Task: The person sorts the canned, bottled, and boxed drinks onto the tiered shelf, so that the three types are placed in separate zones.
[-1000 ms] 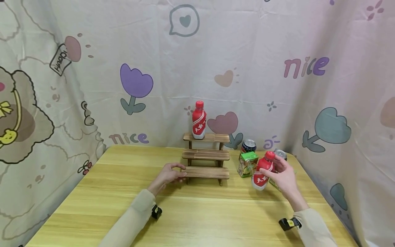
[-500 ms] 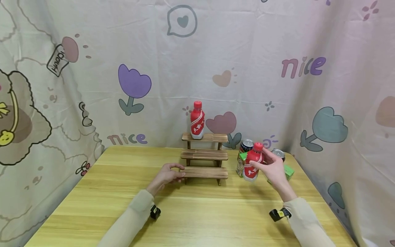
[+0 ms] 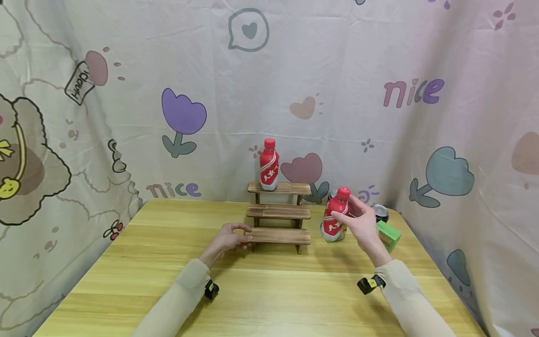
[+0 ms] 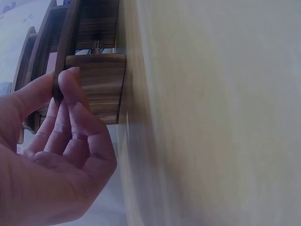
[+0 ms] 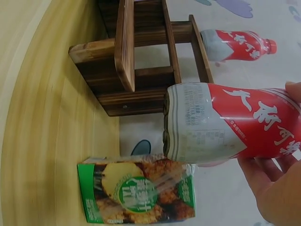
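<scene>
My left hand (image 3: 227, 239) pinches the left end of the lowest step of a three-tier wooden stand (image 3: 278, 235); the left wrist view shows thumb and fingers around the board's edge. My right hand (image 3: 361, 222) grips a red and white cola bottle (image 3: 334, 216) around its upper part. This bottle is off the table and slightly tilted, right of the stand. In the right wrist view, its base is close to the stand, above a pineapple juice carton (image 5: 138, 190). A second, matching bottle (image 3: 269, 164) stands upright at the left of the top step.
Behind the held bottle, a can is mostly hidden. Another can (image 3: 380, 213) and a green-topped carton (image 3: 388, 234) sit right of my right hand. The table (image 3: 269, 299) ends at a printed curtain (image 3: 236, 117) along the back.
My right hand has carried the cola bottle leftward and a little up, uncovering the green-topped carton at right. My left hand keeps its hold on the stand.
</scene>
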`<move>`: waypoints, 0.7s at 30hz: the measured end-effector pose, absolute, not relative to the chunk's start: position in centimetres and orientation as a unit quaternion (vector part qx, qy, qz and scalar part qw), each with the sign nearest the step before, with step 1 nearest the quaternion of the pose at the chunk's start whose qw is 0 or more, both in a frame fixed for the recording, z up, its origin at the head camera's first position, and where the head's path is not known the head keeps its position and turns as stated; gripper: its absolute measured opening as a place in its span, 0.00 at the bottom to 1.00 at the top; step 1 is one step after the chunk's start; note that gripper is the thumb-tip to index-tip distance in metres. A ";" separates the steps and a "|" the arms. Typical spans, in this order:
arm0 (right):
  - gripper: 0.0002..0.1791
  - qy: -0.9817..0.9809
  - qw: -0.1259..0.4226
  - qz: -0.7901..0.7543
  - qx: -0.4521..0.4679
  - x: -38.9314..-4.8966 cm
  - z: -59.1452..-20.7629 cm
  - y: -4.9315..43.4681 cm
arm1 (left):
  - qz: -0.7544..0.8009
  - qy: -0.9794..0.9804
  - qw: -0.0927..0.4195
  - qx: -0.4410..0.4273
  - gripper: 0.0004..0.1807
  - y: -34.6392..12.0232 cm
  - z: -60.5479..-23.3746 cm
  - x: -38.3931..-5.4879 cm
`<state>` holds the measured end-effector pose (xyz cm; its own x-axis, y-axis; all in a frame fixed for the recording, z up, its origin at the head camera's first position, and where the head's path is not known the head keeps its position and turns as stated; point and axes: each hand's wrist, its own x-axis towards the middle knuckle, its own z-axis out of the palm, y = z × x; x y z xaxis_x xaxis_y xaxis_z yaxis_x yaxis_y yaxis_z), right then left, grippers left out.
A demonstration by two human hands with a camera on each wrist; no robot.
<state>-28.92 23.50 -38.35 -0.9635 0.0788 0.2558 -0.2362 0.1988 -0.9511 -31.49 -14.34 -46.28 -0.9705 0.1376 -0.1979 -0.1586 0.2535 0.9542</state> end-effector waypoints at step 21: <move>0.38 -0.737 0.162 0.643 0.133 -31.1 -37.5 19.3 | 0.621 0.773 0.132 0.010 0.18 -14.3 -46.1 -31.5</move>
<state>-31.06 19.27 -37.48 -0.9123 0.0123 0.4093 -0.4039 0.1373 -0.9044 -31.46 -14.33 -46.08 -0.9652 0.1786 -0.1912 -0.1482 0.2288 0.9621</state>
